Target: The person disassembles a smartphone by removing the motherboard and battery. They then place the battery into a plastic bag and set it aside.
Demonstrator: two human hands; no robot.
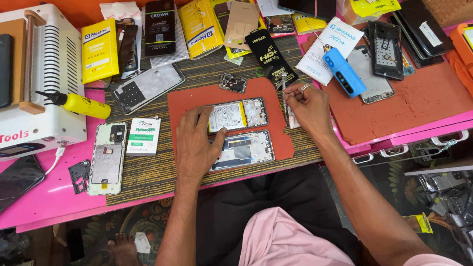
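Note:
Two opened phones lie side by side on a red mat [185, 101]: an upper phone frame [238, 114] with a yellow strip and a lower phone frame [245, 149]. My left hand [195, 140] rests flat on the left ends of both, fingers spread. My right hand [306, 107], with a ring on one finger, pinches a thin metal screwdriver [284, 84] held upright just right of the upper phone. A small circuit board [233, 83] sits at the mat's top edge.
A blue electric screwdriver [344, 72] lies on a white packet at right. Left are a yellow glue bottle [81, 104], a white machine [42, 74], a silver phone frame [148, 87], another open phone [107, 158] and a small box [143, 136]. Screen-protector packets line the back.

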